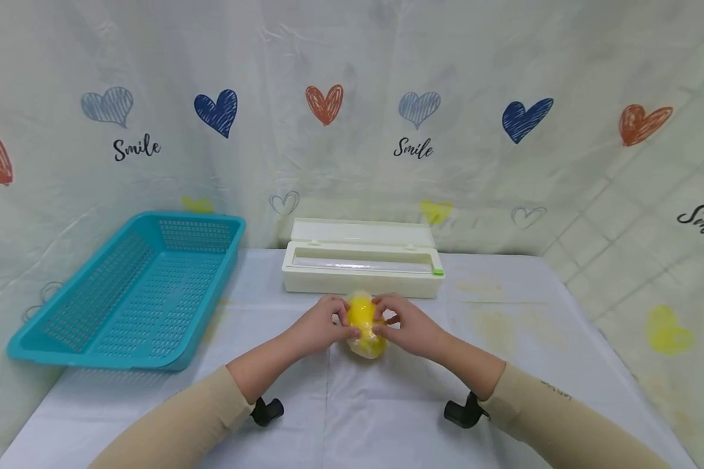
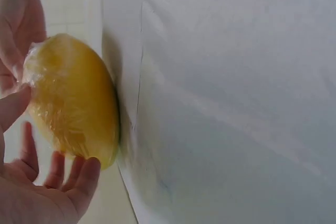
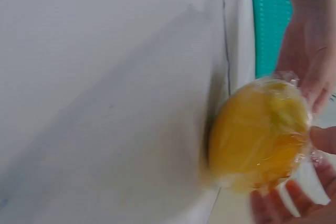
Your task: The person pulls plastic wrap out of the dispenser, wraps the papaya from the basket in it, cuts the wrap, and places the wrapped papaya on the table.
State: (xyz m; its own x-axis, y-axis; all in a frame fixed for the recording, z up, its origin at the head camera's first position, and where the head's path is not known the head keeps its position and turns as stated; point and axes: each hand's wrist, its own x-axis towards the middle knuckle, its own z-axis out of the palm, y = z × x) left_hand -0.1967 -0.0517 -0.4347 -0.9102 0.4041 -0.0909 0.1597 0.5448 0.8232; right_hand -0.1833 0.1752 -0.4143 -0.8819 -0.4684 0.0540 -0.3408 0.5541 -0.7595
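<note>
A yellow oval fruit (image 1: 362, 316), mango-like and wrapped in clear plastic film, rests on the white-covered table between both hands. From the left side, my left hand (image 1: 325, 326) holds it with thumb and fingers curled at the film. My right hand (image 1: 409, 325) does the same from the right, its thumb close to the left thumb on top. Wrinkled, bunched film on the wrapped fruit (image 2: 73, 98) shows near the thumbs in the left wrist view. In the right wrist view the fingers of my right hand (image 3: 294, 203) lie along the lower side of the fruit (image 3: 257, 135).
Just beyond the hands stands a white cling film dispenser (image 1: 364, 281) with its lid raised and a roll inside. A blue-green perforated basket (image 1: 211, 306) sits at the left. Behind the table (image 1: 504, 384) hangs a sheet printed with hearts.
</note>
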